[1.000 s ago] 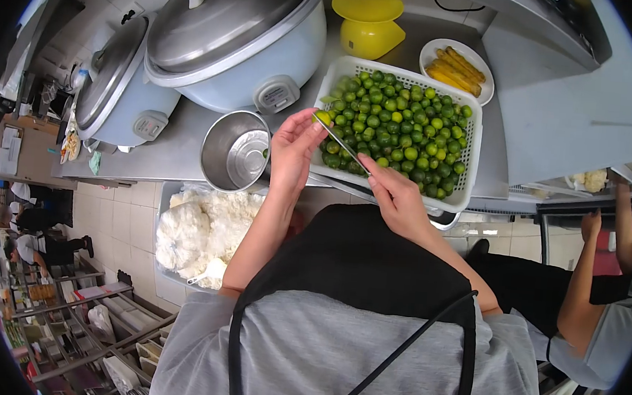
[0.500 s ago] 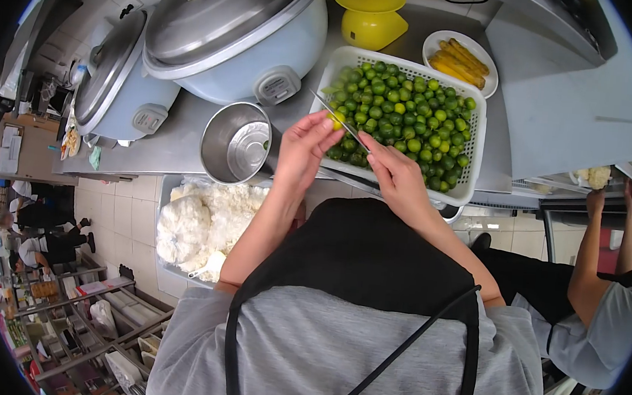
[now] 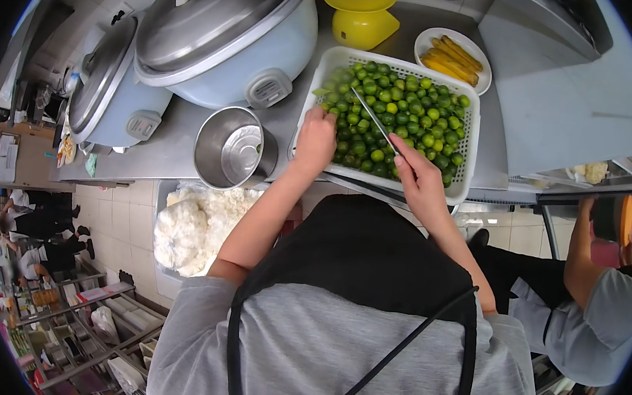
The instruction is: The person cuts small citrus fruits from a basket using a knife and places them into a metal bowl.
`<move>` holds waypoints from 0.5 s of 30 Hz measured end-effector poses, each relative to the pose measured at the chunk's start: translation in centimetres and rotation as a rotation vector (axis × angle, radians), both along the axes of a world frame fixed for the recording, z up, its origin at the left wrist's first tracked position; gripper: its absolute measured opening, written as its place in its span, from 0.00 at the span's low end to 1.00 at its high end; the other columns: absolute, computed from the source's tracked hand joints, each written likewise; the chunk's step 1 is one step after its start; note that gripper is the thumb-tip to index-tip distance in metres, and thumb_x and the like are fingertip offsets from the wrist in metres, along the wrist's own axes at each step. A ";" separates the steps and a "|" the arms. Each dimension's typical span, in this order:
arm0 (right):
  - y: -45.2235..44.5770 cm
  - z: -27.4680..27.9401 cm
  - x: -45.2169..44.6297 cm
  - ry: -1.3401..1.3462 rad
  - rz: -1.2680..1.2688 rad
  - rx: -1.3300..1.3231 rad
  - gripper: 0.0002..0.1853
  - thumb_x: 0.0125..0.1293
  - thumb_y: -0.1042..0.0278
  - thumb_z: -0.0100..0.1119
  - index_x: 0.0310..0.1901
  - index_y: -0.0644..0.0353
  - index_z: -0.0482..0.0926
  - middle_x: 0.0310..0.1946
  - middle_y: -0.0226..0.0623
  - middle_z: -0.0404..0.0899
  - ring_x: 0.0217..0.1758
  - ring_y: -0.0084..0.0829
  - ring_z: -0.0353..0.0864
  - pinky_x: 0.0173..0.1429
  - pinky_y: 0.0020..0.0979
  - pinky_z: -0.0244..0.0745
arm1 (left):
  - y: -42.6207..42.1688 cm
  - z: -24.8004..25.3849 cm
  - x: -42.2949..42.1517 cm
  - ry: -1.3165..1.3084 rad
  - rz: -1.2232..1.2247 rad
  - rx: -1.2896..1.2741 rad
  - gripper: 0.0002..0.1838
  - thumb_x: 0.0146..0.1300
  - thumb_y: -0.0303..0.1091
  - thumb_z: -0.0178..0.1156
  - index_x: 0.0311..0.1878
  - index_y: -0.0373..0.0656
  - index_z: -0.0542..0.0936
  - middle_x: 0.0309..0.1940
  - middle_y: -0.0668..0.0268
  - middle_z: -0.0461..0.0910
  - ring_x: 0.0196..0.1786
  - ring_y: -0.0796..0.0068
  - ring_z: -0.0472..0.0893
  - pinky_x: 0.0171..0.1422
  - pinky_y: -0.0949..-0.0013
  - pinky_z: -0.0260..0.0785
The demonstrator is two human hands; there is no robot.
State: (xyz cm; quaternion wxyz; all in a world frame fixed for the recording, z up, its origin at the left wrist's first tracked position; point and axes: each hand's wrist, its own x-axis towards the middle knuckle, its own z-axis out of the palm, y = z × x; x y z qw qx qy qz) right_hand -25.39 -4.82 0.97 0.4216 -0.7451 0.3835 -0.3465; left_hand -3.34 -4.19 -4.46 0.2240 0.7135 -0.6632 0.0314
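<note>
Small green limes (image 3: 389,121) fill a white perforated basket (image 3: 471,154) on the steel counter. My left hand (image 3: 316,139) is at the basket's left side, its fingers curled down at the edge of the limes; whatever its fingertips hold is hidden. My right hand (image 3: 420,177) grips a knife (image 3: 371,113) over the front of the basket, the blade slanting up and left above the limes. A steel pot (image 3: 237,149) stands left of my left hand, with a small green piece inside it.
Two large cookers (image 3: 227,49) stand at the left. Behind the basket are a yellow scale (image 3: 359,23) and a plate (image 3: 484,60) of yellow-brown pieces. A tub of white food (image 3: 190,236) sits below the counter. A co-worker (image 3: 588,323) at the right holds an orange-lidded container.
My left hand has left the knife with the yellow-green lime and gone down to the basket's left side. My right hand has shifted right with the knife. The co-worker now holds a container.
</note>
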 end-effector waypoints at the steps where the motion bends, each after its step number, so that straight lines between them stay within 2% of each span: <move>1: 0.0 0.0 0.0 -0.019 -0.003 -0.021 0.17 0.67 0.71 0.49 0.57 0.57 0.72 0.33 0.44 0.77 0.27 0.32 0.71 0.36 0.28 0.68 | 0.1 0.4 0.5 0.149 -0.014 0.019 0.14 0.49 0.24 0.62 0.42 0.33 0.79 0.34 0.54 0.77 0.38 0.55 0.78 0.45 0.61 0.72; 2: 0.1 0.3 0.0 -0.020 -0.005 -0.020 0.17 0.67 0.71 0.49 0.57 0.57 0.72 0.33 0.44 0.77 0.27 0.32 0.71 0.36 0.28 0.68 | 0.1 0.9 1.0 0.297 -0.026 0.038 0.15 0.50 0.25 0.63 0.44 0.31 0.79 0.32 0.57 0.78 0.36 0.58 0.78 0.43 0.63 0.72; 3: 0.2 0.9 0.0 -0.008 -0.002 0.036 0.17 0.67 0.71 0.50 0.57 0.57 0.72 0.35 0.44 0.78 0.29 0.32 0.72 0.38 0.28 0.69 | 0.2 1.4 1.4 0.295 -0.029 0.039 0.15 0.50 0.25 0.63 0.44 0.31 0.79 0.32 0.57 0.78 0.36 0.58 0.78 0.43 0.63 0.72; 5: 0.3 1.1 0.1 0.002 0.003 0.094 0.17 0.67 0.71 0.50 0.57 0.57 0.72 0.38 0.44 0.78 0.30 0.32 0.73 0.39 0.28 0.70 | 0.6 2.3 1.9 1.193 0.041 0.135 0.14 0.55 0.27 0.63 0.45 0.33 0.79 0.36 0.61 0.80 0.38 0.72 0.79 0.43 0.70 0.71; 6: 0.4 1.0 0.2 -0.018 0.018 0.100 0.17 0.67 0.70 0.50 0.57 0.58 0.72 0.40 0.45 0.79 0.32 0.32 0.75 0.40 0.27 0.70 | 0.8 2.3 1.9 1.192 0.043 0.136 0.14 0.55 0.27 0.63 0.45 0.33 0.79 0.36 0.61 0.80 0.38 0.72 0.79 0.43 0.70 0.71; 8: 0.5 0.6 0.6 -0.038 0.037 0.108 0.17 0.67 0.70 0.50 0.57 0.58 0.72 0.43 0.45 0.79 0.34 0.32 0.76 0.42 0.27 0.71 | 1.3 2.3 1.8 1.448 0.020 0.063 0.14 0.58 0.28 0.62 0.47 0.34 0.79 0.41 0.63 0.80 0.40 0.80 0.78 0.43 0.76 0.70; 9: 0.4 0.3 0.9 -0.030 0.046 0.132 0.17 0.67 0.70 0.50 0.57 0.59 0.72 0.44 0.46 0.79 0.36 0.32 0.77 0.44 0.27 0.71 | 1.3 1.4 1.8 1.336 0.028 0.106 0.14 0.56 0.28 0.62 0.46 0.34 0.80 0.41 0.62 0.81 0.40 0.77 0.79 0.44 0.76 0.69; 10: 0.3 0.2 1.1 -0.023 0.054 0.154 0.17 0.67 0.70 0.49 0.57 0.59 0.72 0.45 0.46 0.79 0.38 0.32 0.78 0.45 0.27 0.71 | 1.4 0.8 1.7 1.338 0.029 0.104 0.14 0.56 0.28 0.62 0.46 0.34 0.80 0.41 0.62 0.81 0.40 0.77 0.79 0.44 0.76 0.69; 12: 0.1 0.2 1.0 0.002 0.041 0.179 0.17 0.67 0.70 0.49 0.57 0.59 0.72 0.46 0.47 0.79 0.39 0.33 0.79 0.46 0.27 0.71 | 1.7 0.5 1.3 0.938 -0.040 0.119 0.13 0.55 0.28 0.63 0.43 0.35 0.81 0.39 0.64 0.82 0.40 0.77 0.79 0.45 0.74 0.70; 13: 0.0 0.2 0.9 0.026 0.028 0.207 0.17 0.67 0.70 0.49 0.57 0.60 0.72 0.46 0.47 0.78 0.40 0.33 0.79 0.46 0.27 0.71 | 1.9 0.8 0.7 0.845 -0.023 0.086 0.13 0.51 0.29 0.65 0.40 0.36 0.82 0.35 0.62 0.82 0.37 0.74 0.79 0.45 0.72 0.70; 15: -0.2 -0.3 0.5 0.017 0.014 0.165 0.17 0.67 0.70 0.50 0.57 0.59 0.72 0.46 0.47 0.79 0.39 0.32 0.79 0.45 0.27 0.71 | 2.5 2.4 -0.3 0.756 -0.061 0.135 0.13 0.49 0.29 0.66 0.39 0.35 0.82 0.33 0.60 0.81 0.36 0.71 0.79 0.45 0.72 0.70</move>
